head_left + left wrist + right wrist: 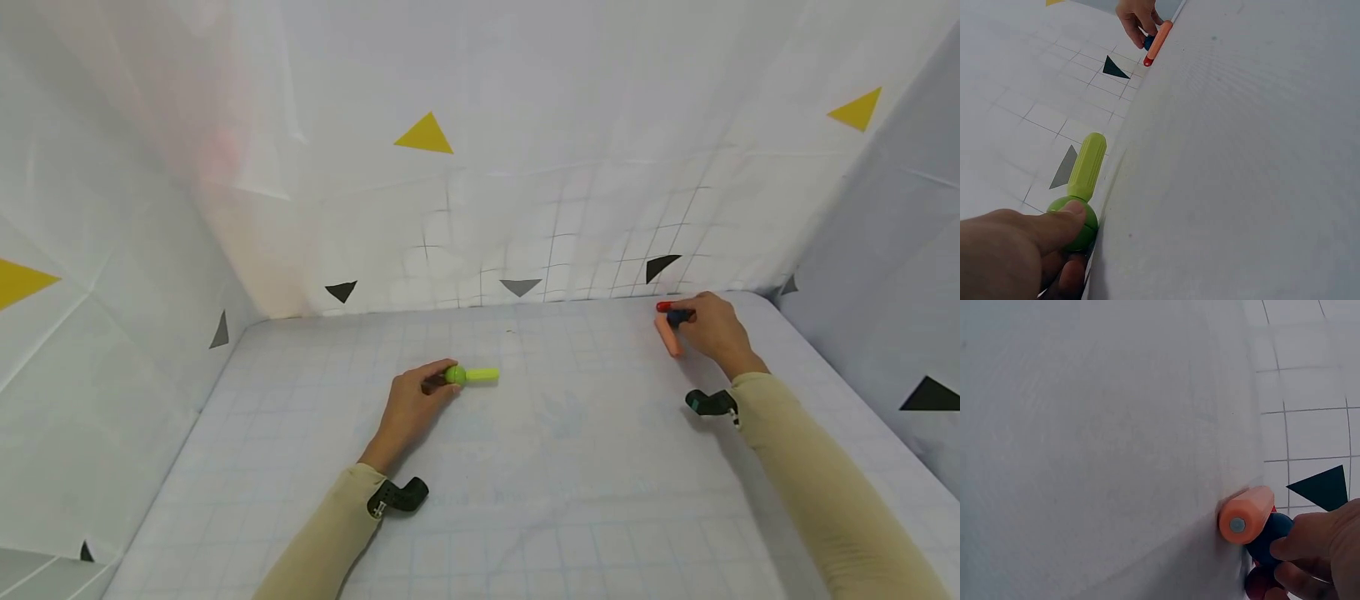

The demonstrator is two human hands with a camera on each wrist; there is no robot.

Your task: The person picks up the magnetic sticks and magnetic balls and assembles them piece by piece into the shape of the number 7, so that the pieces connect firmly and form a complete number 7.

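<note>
Near the middle of the table, my left hand pinches a green ball between thumb and fingers. A lime-yellow ribbed rod sticks out from that ball, pointing right in the head view. At the far right, my right hand grips a dark blue ball with thumb and fingertips. An orange rod with a round metal tip lies right against the blue ball. A red piece shows at the fingertips, and a dark red ball sits under the fingers in the right wrist view.
The white table has a faint grid and meets a white sheet wall at the back. Black, grey and yellow triangles mark the walls. A grey side sheet stands along the right edge, near the right hand.
</note>
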